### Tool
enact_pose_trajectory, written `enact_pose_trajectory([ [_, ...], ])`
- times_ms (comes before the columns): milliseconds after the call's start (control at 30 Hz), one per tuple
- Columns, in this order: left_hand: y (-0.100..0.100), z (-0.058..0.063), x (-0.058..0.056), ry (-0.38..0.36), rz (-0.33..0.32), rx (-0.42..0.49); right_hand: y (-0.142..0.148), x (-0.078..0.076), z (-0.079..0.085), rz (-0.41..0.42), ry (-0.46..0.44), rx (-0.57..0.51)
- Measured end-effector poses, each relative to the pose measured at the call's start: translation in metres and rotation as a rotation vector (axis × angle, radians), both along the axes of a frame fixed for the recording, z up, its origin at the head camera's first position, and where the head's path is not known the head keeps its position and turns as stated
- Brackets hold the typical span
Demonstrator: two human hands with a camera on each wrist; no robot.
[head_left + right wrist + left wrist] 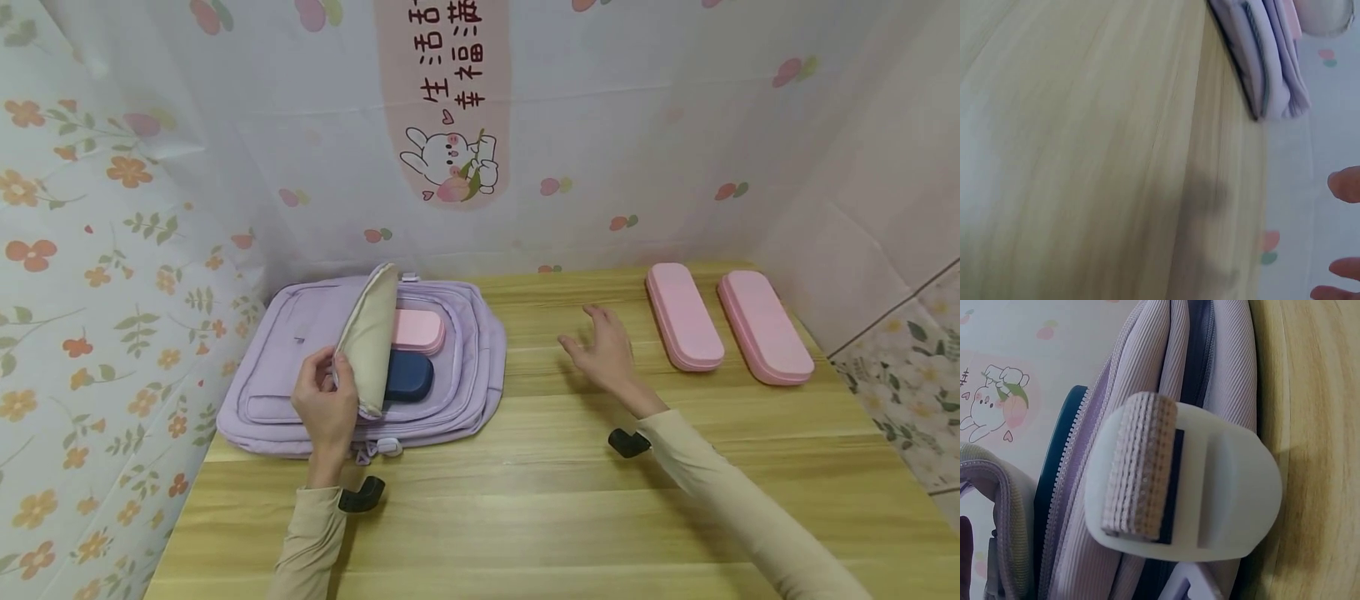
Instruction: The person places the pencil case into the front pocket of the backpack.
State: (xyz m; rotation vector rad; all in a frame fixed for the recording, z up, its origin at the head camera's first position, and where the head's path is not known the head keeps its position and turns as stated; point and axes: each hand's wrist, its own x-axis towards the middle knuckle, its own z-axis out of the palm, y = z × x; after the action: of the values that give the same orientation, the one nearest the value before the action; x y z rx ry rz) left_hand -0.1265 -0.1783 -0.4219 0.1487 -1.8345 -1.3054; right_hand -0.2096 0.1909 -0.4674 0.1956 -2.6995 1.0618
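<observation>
Flap of a lilac backpack raised by the left hand, right hand free above the desk.
Left thumb and curled fingers pinch the flap's edge; in the compartment beneath it, a pink case lies beside a navy case, both partly covered. The right hand's fingers are loosely spread and hold nothing, pointing toward the backpack. Two more cases, the inner pink case and the outer pink case, lie to the right of that hand, nearly parallel, long axes slanting from far left to near right; the right hand is much the nearer one. Its wrist view catches only fingertips, so its height over the desk is hard to judge.
</observation>
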Motion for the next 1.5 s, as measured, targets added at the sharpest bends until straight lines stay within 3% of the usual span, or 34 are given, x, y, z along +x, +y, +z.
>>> enact_pose_trajectory([
  [333, -0.001, -0.003, -0.001, 0.014, -0.013, 0.021, 0.035, 0.005, -0.001, -0.097, -0.076, -0.061],
  [667, -0.002, -0.004, -0.001, 0.014, -0.008, 0.010, 0.077, 0.008, 0.006, -0.225, -0.070, -0.004],
  [900, -0.003, -0.006, -0.001, 0.011, -0.004, 0.005, 0.106, 0.012, -0.002, -0.310, -0.139, 0.026],
  [1133, -0.002, -0.007, -0.003, 0.031, -0.019, 0.022, 0.125, 0.017, -0.012, -0.353, -0.119, 0.062],
  [1467, 0.000, -0.007, -0.003, 0.053, -0.017, 0.023, 0.133, 0.023, -0.020, -0.442, -0.148, 0.097],
  [1500, -0.002, -0.011, -0.005, 0.050, -0.015, 0.023, 0.133, 0.024, -0.020, -0.453, -0.158, 0.087],
])
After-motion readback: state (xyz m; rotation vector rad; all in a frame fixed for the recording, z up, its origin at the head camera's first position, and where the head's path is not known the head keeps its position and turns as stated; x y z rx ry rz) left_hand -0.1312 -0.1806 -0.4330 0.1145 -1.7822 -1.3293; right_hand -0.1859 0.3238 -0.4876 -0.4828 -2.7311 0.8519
